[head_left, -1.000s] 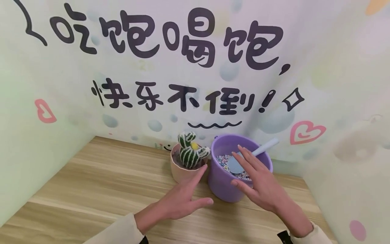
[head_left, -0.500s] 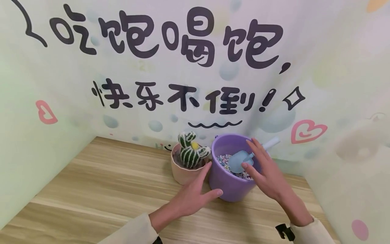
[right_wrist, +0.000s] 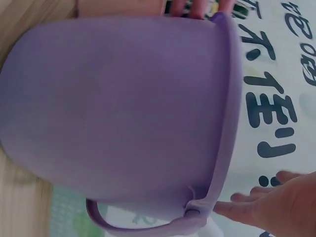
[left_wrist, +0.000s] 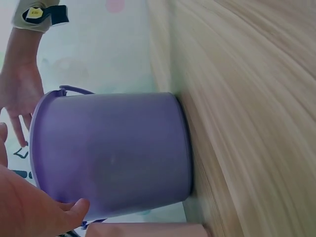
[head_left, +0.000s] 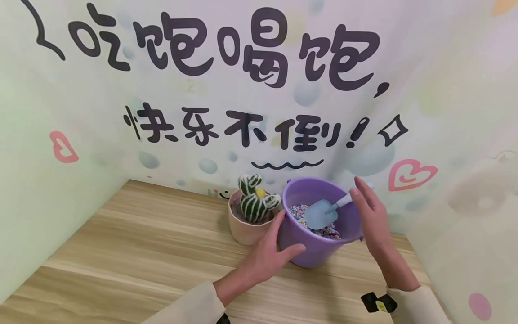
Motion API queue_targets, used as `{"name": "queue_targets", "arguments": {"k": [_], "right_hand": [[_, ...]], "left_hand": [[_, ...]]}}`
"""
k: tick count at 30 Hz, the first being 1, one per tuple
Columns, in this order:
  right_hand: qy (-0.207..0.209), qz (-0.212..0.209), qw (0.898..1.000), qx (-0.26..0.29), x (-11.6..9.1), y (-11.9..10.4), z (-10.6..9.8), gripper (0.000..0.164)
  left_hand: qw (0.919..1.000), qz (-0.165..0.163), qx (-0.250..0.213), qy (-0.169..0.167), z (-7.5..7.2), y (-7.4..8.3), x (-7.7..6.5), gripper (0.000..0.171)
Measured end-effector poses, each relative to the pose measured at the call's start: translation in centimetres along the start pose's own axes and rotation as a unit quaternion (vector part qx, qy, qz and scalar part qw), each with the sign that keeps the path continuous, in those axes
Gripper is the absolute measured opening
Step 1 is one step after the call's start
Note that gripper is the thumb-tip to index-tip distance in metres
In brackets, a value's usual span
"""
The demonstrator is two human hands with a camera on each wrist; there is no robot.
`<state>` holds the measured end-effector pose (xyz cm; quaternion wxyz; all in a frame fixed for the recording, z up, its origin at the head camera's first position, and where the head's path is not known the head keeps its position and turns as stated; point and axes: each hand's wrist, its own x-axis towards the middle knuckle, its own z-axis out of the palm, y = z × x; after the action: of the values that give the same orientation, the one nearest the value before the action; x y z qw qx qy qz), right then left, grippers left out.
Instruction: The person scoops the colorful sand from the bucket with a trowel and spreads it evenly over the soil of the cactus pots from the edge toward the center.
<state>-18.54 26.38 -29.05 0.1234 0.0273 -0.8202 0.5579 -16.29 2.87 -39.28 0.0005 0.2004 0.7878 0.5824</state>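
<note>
A purple bucket (head_left: 307,252) stands upright on the wooden table, holding small multicoloured pebbles (head_left: 299,216). On them leans a light blue toy shovel (head_left: 321,215), its white handle (head_left: 345,200) pointing toward the right rim. My left hand (head_left: 265,254) is at the bucket's left side with fingers straight and thumb spread across its front; in the left wrist view the thumb (left_wrist: 76,212) overlaps the bucket wall. At the right rim is my right hand (head_left: 375,225), fingers extended, overlapping the end of the shovel handle. In the right wrist view its fingertips (right_wrist: 227,210) are right at the rim.
A pink pot (head_left: 244,231) with a knitted cactus (head_left: 256,204) stands close against the bucket's left side. Behind them rises a printed wall cloth (head_left: 194,135). The bucket's bail handle (right_wrist: 148,229) hangs at its right. Bare wooden tabletop (head_left: 141,252) extends to the left.
My left hand has moved right, from in front of the cactus pot to the bucket's side. My right hand has shifted from over the bucket to its right rim, uncovering the shovel.
</note>
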Motion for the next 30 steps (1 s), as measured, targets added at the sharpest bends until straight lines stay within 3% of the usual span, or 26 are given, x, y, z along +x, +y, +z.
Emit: {"name": "queue_targets", "arguments": {"k": [2,5,13,16,23,30], "right_hand": [[0.007,0.024,0.998,0.06,0.2,-0.2,-0.2,0.065],[0.005,0.065,0.987,0.149,0.5,-0.3,-0.6,0.071],[0.038,0.134,0.943,0.303,1.0,-0.2,-1.4,0.073],[0.051,0.148,0.929,0.335,1.2,-0.1,-1.6,0.072],[0.051,0.175,0.914,0.363,2.7,0.5,-1.8,0.077],[0.06,0.214,0.888,0.404,4.0,1.1,-2.0,0.084]], "left_hand": [[1.0,0.002,-0.005,0.002,0.2,0.0,0.2,0.088],[0.9999,0.002,-0.011,0.009,0.5,0.1,0.3,0.089],[0.9987,-0.004,-0.016,0.047,1.3,-0.1,0.3,0.096],[0.9982,-0.008,-0.017,0.057,1.5,-0.1,0.3,0.101],[0.997,-0.021,-0.009,0.074,2.1,-0.6,0.9,0.112],[0.9957,-0.017,-0.004,0.091,3.0,-1.4,1.7,0.117]]}}
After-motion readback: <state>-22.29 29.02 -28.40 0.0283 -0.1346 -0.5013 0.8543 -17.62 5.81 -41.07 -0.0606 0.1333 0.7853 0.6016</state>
